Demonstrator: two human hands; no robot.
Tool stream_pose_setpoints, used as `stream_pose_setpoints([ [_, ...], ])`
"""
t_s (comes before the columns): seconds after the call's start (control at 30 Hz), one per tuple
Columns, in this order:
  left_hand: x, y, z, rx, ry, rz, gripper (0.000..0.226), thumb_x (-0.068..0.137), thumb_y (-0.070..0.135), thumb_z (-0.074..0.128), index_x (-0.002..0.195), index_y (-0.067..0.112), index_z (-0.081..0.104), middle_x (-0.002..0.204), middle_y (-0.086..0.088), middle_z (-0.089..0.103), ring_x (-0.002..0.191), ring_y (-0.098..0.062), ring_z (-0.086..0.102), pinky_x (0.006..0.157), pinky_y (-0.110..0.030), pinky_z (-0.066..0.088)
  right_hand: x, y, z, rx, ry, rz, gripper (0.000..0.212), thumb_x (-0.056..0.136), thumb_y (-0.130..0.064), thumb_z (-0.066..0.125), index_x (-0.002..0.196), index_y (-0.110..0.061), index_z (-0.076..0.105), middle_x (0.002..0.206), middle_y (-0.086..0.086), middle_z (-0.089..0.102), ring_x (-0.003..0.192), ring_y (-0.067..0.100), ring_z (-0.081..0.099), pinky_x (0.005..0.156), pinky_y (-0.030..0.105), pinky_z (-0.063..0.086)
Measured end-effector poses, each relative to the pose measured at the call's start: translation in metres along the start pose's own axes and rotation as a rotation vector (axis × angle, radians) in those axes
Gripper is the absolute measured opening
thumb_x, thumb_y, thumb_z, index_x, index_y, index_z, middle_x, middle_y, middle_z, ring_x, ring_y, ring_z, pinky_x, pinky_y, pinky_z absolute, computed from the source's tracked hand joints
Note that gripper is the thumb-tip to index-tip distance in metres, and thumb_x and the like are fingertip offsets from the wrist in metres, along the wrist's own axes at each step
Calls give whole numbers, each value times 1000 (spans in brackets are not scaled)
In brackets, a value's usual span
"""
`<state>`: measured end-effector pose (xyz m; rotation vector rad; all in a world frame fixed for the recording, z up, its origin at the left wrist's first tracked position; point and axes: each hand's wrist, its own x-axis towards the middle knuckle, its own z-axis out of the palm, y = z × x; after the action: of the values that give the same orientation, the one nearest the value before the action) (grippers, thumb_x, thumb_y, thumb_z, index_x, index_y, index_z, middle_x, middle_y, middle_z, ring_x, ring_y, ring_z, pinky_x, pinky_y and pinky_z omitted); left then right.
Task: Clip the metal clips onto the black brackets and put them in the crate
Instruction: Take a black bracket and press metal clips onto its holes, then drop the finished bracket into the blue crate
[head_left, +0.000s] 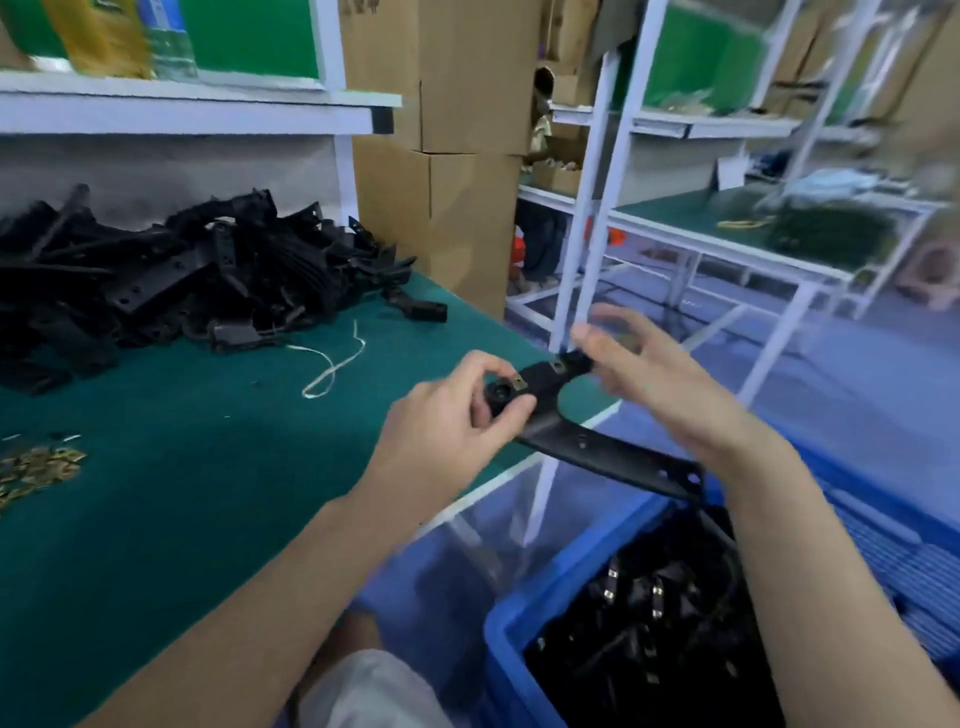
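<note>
The person held one black bracket up in the air between both hands. It hung past the edge of the green tabletop and just above the blue crate.

The left hand pinched the near end of the bracket, with the thumb and fingers curled round a small round knob. A metal clip sat on the bracket right beside those fingertips. A second clip sat a little farther along, near the other end.

The right hand was at the far end of the bracket. Its fingers looked loose and spread out, and the bracket's tip met it by the thumb. The hand was blurry, so I could not tell if it gripped the bracket or only touched it. The long arm of the bracket ran down under the right wrist, toward the crate.

Inside the crate lay many dark finished brackets with little shiny clips on them.

Back on the tabletop, well away from the hands, was a big pile of black brackets. A small heap of loose clips lay at the left edge.
</note>
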<state>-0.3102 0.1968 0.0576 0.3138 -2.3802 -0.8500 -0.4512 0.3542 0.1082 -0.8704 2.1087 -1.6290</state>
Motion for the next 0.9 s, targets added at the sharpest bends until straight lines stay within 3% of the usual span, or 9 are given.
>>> stream_pose_setpoints([
  [0.1, 9, 26, 41, 124, -361, 51, 54, 95, 63, 49, 142, 40, 38, 93, 19, 68, 83, -8, 64, 82, -38, 53, -9, 11, -53, -234, 439, -40, 66, 92, -58, 59, 147, -28, 37, 143, -2, 44, 120, 11, 50, 87, 27, 40],
  [0.17, 9, 28, 46, 169, -394, 111, 58, 97, 63, 44, 148, 39, 31, 97, 20, 69, 84, -8, 64, 83, -38, 52, -10, 16, -69, -222, 600, -94, 55, 97, -52, 55, 144, -28, 40, 139, -2, 46, 108, 8, 53, 87, 37, 43],
  [0.23, 8, 17, 39, 116, -323, 115, 50, 98, 58, 45, 144, 39, 36, 90, 21, 65, 78, -3, 59, 81, -37, 51, -5, 18, -61, -192, 639, -162, 45, 98, -45, 53, 140, -29, 45, 133, -7, 50, 106, -1, 52, 88, 34, 45],
  [0.37, -3, -36, -6, 128, -78, -30, 41, 96, 46, 54, 135, 35, 50, 95, 22, 64, 92, -1, 55, 86, -36, 48, 24, 17, 14, -185, 482, -276, 36, 98, -33, 53, 134, -28, 48, 133, -7, 52, 122, 5, 48, 96, 26, 41],
  [0.47, -29, -93, -63, 360, 148, -118, 51, 93, 49, 55, 135, 20, 54, 110, 7, 65, 106, -21, 58, 90, -41, 48, 47, 10, 104, -232, 277, -334, 37, 98, -31, 52, 134, -30, 46, 134, -8, 48, 123, 7, 44, 95, 26, 35],
  [0.57, -75, -143, -129, 696, 243, -360, 63, 95, 59, 47, 135, 11, 55, 119, -10, 64, 112, -38, 56, 94, -55, 46, 58, 3, 200, -259, 68, -378, 38, 100, -33, 50, 137, -31, 43, 128, -11, 45, 119, 7, 41, 95, 29, 37],
  [0.67, -127, -179, -182, 902, 220, -687, 83, 85, 72, 46, 143, 13, 50, 137, -22, 55, 132, -47, 42, 109, -64, 30, 63, -1, 284, -303, -104, -367, 44, 101, -33, 48, 143, -26, 40, 133, -5, 45, 116, 15, 43, 99, 41, 44],
  [0.77, -156, -197, -215, 802, 103, -1018, 104, 74, 92, 18, 157, 31, 19, 164, -14, 21, 151, -39, 11, 122, -55, 10, 71, -1, 348, -379, -188, -354, 49, 102, -33, 47, 147, -23, 34, 143, 0, 41, 126, 19, 39, 107, 38, 39],
  [0.9, -148, -216, -225, 684, 10, -981, 103, 71, 92, 8, 158, 37, 3, 167, -2, 8, 154, -27, 6, 124, -49, 10, 88, 3, 403, -411, -201, -329, 54, 102, -33, 48, 150, -20, 29, 146, 4, 37, 132, 22, 37, 108, 37, 38],
])
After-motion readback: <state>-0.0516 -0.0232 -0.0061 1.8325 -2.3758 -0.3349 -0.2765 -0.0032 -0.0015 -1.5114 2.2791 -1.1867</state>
